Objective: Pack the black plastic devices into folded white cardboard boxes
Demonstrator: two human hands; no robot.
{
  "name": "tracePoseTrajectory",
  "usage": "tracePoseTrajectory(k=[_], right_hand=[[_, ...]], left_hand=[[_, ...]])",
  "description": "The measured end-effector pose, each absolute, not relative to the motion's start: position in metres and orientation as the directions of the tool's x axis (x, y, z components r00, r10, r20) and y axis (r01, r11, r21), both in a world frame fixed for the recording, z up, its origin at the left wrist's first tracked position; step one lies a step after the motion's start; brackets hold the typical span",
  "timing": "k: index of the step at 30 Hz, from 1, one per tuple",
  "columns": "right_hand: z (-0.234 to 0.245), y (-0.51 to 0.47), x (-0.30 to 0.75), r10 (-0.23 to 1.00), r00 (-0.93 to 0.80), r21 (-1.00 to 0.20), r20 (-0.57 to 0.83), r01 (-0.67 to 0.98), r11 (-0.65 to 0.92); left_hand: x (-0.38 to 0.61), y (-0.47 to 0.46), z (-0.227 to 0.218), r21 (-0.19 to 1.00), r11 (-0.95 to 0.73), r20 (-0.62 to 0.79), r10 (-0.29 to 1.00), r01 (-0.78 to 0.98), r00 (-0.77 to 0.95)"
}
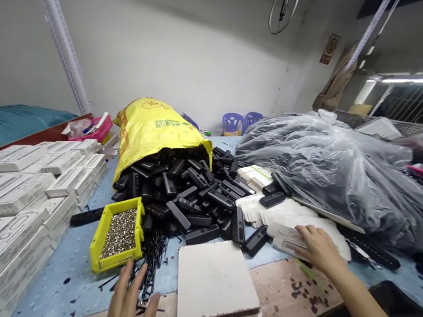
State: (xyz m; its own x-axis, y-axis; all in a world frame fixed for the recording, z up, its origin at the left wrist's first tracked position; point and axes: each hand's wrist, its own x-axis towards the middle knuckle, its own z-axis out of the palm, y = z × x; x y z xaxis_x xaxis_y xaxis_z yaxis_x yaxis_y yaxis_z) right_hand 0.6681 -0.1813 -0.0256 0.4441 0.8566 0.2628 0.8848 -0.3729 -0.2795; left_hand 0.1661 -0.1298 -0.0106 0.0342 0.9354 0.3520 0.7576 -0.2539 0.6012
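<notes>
Setting: assembly and packing workshop. Evidence: worn blue worktop (42,284); yellow plastic bin (97,242) of small silvery metal parts (120,232); yellow woven sack (163,132), elongated black plastic parts (189,198) heaped at its mouth; stacked white rectangular cartons (19,203); fanned flat white pieces (267,212); dark tool (286,1) hung overhead.

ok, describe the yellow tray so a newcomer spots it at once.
Find the big yellow sack spilling black pieces. In front of its mouth, near the left hand, sits a small open yellow tray. Unlike the sack, it's rigid and holds tiny shiny metal parts.
</notes>
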Motion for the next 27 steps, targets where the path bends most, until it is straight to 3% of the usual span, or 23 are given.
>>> tracePoseTrajectory(k=[4,8,10,11,12,14,16,18,22,25,27], right_hand=[[-0.004,-0.170,0.678,0.847,0.442,-0.408,0.295,0.860,-0.307],[0.022,-0.166,0.609,0.822,0.450,-0.572,0.349,0.797,-0.193],[0.029,-0.167,0.544,0.897,0.403,-0.901,0.183,0.434,-0.011],[0.032,-0.169,0.510,0.945,0.300,-0.959,0.133,0.280,0.046],[0.034,-0.171,0.479,0.979,0.173,-0.977,0.110,0.201,0.074],[0.039,-0.172,0.431,0.972,0.156,-0.962,0.173,0.236,0.134],[0.047,-0.170,0.403,0.968,0.139,-0.945,0.210,0.282,0.165],[0.056,-0.166,0.387,0.985,0.073,-0.964,0.157,0.226,0.137],[0.064,-0.161,0.368,0.995,0.028,-0.991,0.094,0.102,0.091],[0.054,-0.166,0.363,0.976,0.027,-0.971,0.216,0.110,0.212],[0.047,-0.174,0.364,0.923,0.053,-0.903,0.381,0.233,0.360]], left_hand=[[0.208,-0.146,0.005,0.810,-0.296,0.275,0.954,0.506,0.117],[0.252,-0.149,0.012,0.908,-0.323,0.207,0.901,0.269,0.382],[0.270,-0.143,0.019,0.971,-0.219,0.134,0.824,0.093,0.550],[0.276,-0.139,0.023,0.993,-0.121,0.096,0.779,0.000,0.619],[0.279,-0.136,0.026,0.997,-0.007,0.054,0.735,-0.072,0.676],[0.279,-0.132,0.032,0.989,0.100,0.002,0.732,-0.111,0.682],[0.270,-0.134,0.036,0.999,0.034,-0.016,0.782,-0.017,0.624],[0.257,-0.139,0.040,0.991,-0.103,0.035,0.800,0.081,0.598],[0.230,-0.148,0.045,0.982,-0.191,0.151,0.762,-0.005,0.629],[0.209,-0.149,0.039,0.998,-0.038,0.065,0.744,-0.055,0.665],[0.196,-0.150,0.034,0.995,0.101,-0.053,0.707,-0.026,0.705]])
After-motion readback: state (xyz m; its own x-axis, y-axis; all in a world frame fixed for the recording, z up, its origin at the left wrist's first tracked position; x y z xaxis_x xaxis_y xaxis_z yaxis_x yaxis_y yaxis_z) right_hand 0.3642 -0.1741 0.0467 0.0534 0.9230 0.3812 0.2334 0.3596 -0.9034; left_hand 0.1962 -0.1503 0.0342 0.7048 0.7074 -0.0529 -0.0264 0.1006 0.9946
